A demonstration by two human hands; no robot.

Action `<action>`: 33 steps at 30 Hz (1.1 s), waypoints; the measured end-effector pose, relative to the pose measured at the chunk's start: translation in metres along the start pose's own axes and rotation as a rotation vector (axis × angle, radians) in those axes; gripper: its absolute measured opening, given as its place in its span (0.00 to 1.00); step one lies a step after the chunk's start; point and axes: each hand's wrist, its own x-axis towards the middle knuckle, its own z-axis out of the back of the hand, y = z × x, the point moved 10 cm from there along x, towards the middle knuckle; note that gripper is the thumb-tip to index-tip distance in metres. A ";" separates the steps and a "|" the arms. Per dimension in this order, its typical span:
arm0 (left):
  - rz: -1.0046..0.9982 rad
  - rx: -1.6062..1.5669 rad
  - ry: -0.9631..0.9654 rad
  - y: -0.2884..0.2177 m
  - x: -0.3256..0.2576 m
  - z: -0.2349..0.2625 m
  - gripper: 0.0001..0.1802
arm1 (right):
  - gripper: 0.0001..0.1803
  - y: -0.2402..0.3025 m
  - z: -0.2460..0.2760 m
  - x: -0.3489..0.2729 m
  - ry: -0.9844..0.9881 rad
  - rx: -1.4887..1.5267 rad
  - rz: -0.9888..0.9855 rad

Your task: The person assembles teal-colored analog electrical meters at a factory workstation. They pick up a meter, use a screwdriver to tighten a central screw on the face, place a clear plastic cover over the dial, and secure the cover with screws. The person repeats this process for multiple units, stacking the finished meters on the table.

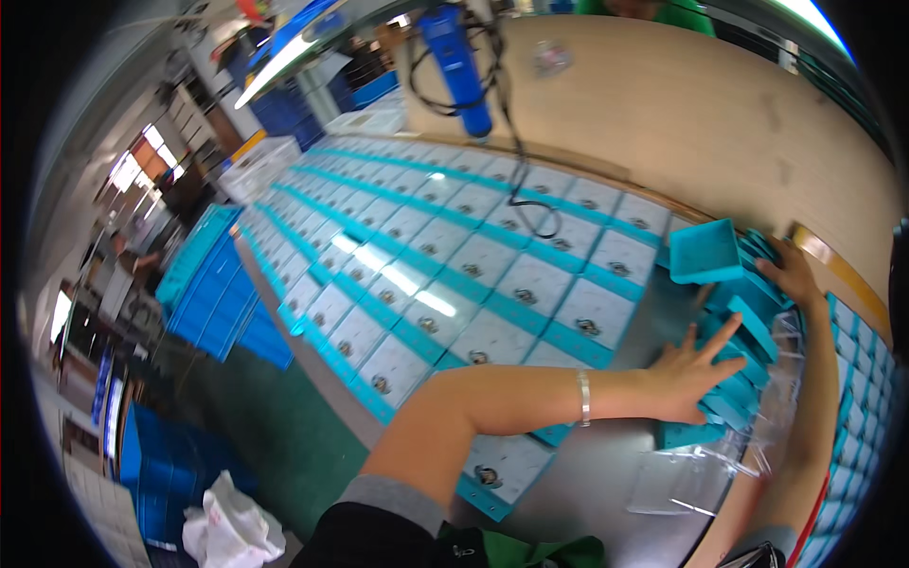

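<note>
At the right of the table lies a heap of small teal open box trays (703, 254), tilted and overlapping. My left hand (689, 379) reaches across from the left with its fingers spread over the near side of the heap, touching it. On the heap's far right side, my right hand (793, 273) has its fingers bent round the edge of a teal tray; part of the grip is hidden. Clear plastic pieces (677, 478) lie beside and below the heap. Long rows of teal boxes with white printed tops (525, 295) cover the table to the left.
A blue handheld device (456, 71) with a black cable hangs over the table. A beige board (625, 104) stands along the far side. More teal boxes (857, 417) fill the right edge. Blue crates (213, 284) and a white plastic bag (232, 530) are at the left.
</note>
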 end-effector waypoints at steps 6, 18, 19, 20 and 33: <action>-0.001 -0.095 0.068 0.040 -0.009 -0.001 0.51 | 0.40 0.074 -0.006 -0.010 0.017 -0.067 0.089; -0.067 -0.040 0.066 0.040 -0.005 -0.002 0.58 | 0.67 0.065 -0.015 -0.026 0.302 0.056 -0.033; -0.079 -0.041 0.068 0.038 -0.003 -0.003 0.57 | 0.68 0.062 -0.017 -0.027 0.302 0.072 -0.038; -0.090 -0.045 0.061 0.037 -0.003 -0.003 0.56 | 0.68 0.059 -0.020 -0.029 0.302 0.088 -0.045; -0.159 -0.077 0.058 0.040 0.007 0.009 0.45 | 0.57 0.039 -0.018 -0.038 0.125 0.255 -0.109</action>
